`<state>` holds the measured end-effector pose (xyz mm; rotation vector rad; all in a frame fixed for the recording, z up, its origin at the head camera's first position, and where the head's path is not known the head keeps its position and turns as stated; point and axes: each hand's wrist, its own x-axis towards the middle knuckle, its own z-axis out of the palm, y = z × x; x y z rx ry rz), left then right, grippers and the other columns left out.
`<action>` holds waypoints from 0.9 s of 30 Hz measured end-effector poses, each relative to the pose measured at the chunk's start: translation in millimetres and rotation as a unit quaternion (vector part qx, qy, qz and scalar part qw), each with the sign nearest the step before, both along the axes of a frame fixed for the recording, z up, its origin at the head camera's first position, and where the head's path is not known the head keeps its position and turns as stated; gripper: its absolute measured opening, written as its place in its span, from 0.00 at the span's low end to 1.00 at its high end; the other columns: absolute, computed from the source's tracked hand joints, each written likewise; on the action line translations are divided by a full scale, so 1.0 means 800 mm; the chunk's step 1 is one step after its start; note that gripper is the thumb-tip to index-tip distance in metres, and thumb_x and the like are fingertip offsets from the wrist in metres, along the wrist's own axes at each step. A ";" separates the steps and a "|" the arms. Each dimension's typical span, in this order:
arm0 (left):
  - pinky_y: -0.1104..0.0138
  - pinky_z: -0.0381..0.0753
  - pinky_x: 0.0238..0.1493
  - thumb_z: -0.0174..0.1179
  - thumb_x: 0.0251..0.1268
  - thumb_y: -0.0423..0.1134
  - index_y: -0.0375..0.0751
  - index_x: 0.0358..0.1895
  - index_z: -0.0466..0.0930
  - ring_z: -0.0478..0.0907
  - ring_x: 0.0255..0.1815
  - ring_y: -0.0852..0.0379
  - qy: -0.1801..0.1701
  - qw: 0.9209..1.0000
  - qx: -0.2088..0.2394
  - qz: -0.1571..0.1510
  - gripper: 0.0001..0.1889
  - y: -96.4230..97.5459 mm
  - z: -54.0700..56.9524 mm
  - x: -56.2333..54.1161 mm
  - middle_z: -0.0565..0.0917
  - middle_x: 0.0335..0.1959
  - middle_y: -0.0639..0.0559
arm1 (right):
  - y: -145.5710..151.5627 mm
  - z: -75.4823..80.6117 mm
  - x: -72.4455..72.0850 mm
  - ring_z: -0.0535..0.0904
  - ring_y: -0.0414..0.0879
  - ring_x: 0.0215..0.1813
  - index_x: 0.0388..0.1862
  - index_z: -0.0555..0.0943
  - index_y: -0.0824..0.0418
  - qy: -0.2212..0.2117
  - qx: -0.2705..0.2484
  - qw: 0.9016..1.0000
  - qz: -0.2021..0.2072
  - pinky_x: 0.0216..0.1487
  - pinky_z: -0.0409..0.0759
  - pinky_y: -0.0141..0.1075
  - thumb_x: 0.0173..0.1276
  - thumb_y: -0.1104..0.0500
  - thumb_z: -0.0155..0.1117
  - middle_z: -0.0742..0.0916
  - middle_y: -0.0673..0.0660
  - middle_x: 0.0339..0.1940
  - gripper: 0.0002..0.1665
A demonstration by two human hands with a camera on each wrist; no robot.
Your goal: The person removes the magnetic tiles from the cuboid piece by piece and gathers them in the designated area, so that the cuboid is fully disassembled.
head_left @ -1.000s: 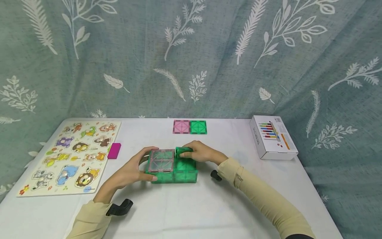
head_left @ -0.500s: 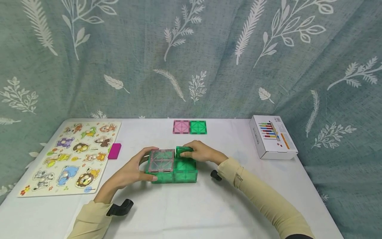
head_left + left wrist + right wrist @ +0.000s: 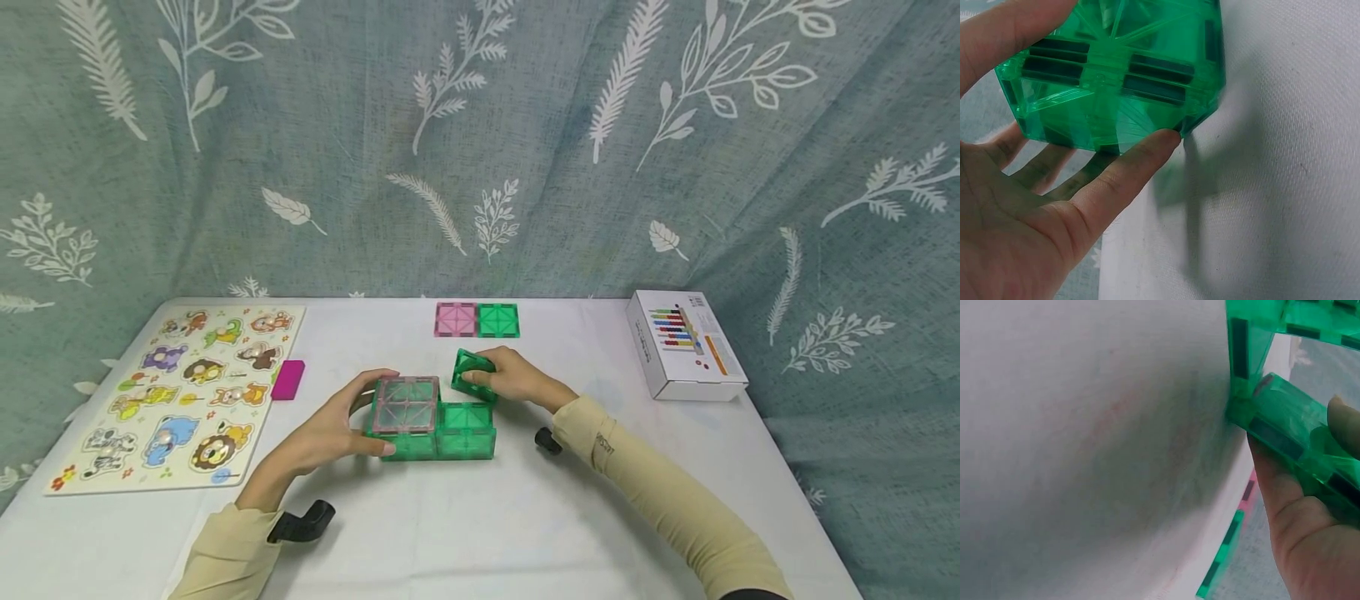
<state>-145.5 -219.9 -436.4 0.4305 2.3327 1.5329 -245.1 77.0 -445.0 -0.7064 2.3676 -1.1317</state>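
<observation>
A block of clear green magnetic tiles (image 3: 465,442) stands mid-table, its left half topped by a pink tile (image 3: 406,405). My left hand (image 3: 318,433) holds that left half, thumb at the front and fingers round the back; in the left wrist view the thumb (image 3: 1129,165) lies along a lower edge. Behind the lower right half, my right hand (image 3: 517,377) pinches a green magnetic tile piece (image 3: 466,367), tilted, between thumb and fingers. In the right wrist view this piece (image 3: 1291,412) sits corner to corner with the block (image 3: 1244,356).
A pink tile (image 3: 456,320) and a green tile (image 3: 498,320) lie flat at the back. On the left are an animal puzzle board (image 3: 176,392) and a magenta block (image 3: 288,379). A white box (image 3: 686,346) stands at the back right.
My right hand has moved back and slightly right with the green tile piece, which has come away from the block's top and tilted. The left hand has stayed in place.
</observation>
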 end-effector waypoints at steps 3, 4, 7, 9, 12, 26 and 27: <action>0.38 0.73 0.65 0.79 0.47 0.37 0.49 0.76 0.56 0.44 0.81 0.26 -0.001 1.000 0.003 0.001 0.52 0.000 0.000 0.000 0.57 0.80 0.41 | 0.000 0.001 0.000 0.62 0.41 0.24 0.35 0.79 0.64 0.001 -0.002 1.000 -0.002 0.32 0.65 0.32 0.76 0.52 0.60 0.69 0.48 0.18 0.16; 0.39 0.74 0.64 0.79 0.46 0.37 0.49 0.76 0.56 0.44 0.81 0.26 -0.002 1.000 0.004 0.001 0.52 -0.001 0.000 0.000 0.57 0.80 0.41 | 0.000 0.001 0.000 0.62 0.41 0.24 0.35 0.79 0.63 0.003 -0.001 1.000 -0.002 0.33 0.65 0.32 0.76 0.52 0.59 0.69 0.48 0.19 0.15; 0.43 0.76 0.63 0.79 0.46 0.37 0.51 0.76 0.57 0.45 0.81 0.27 -0.005 1.000 0.009 0.001 0.52 -0.001 -0.001 0.000 0.57 0.79 0.41 | 0.001 -0.001 -0.001 0.64 0.41 0.26 0.36 0.80 0.61 0.014 0.003 1.000 -0.005 0.34 0.66 0.33 0.77 0.52 0.59 0.71 0.48 0.20 0.14; 0.45 0.76 0.62 0.79 0.46 0.37 0.51 0.76 0.57 0.45 0.81 0.27 -0.007 1.000 0.009 0.001 0.52 -0.001 -0.001 0.000 0.58 0.79 0.41 | 0.001 -0.002 -0.001 0.66 0.41 0.28 0.37 0.81 0.61 0.021 0.008 1.000 -0.011 0.35 0.67 0.33 0.77 0.51 0.59 0.73 0.49 0.22 0.14; 0.46 0.76 0.62 0.79 0.46 0.37 0.51 0.76 0.57 0.45 0.82 0.27 -0.007 1.000 0.010 0.000 0.52 -0.001 -0.001 0.000 0.58 0.79 0.42 | 0.003 -0.004 -0.002 0.68 0.41 0.32 0.39 0.82 0.58 0.032 0.017 0.999 -0.025 0.37 0.68 0.34 0.76 0.49 0.60 0.75 0.49 0.25 0.13; 0.42 0.72 0.66 0.79 0.47 0.37 0.50 0.76 0.56 0.45 0.82 0.28 -0.004 1.000 0.004 0.000 0.52 -0.001 0.000 0.001 0.59 0.79 0.42 | 0.018 0.000 -0.002 0.76 0.55 0.70 0.72 0.71 0.61 0.002 0.064 0.997 -0.031 0.71 0.73 0.52 0.74 0.53 0.61 0.82 0.60 0.66 0.31; 0.42 0.71 0.66 0.79 0.47 0.37 0.49 0.76 0.56 0.46 0.82 0.28 -0.004 1.000 0.003 -0.001 0.52 -0.001 0.000 0.001 0.59 0.79 0.42 | 0.020 0.001 -0.002 0.79 0.54 0.65 0.70 0.73 0.61 0.000 0.067 0.997 -0.028 0.68 0.75 0.51 0.74 0.54 0.61 0.84 0.60 0.61 0.29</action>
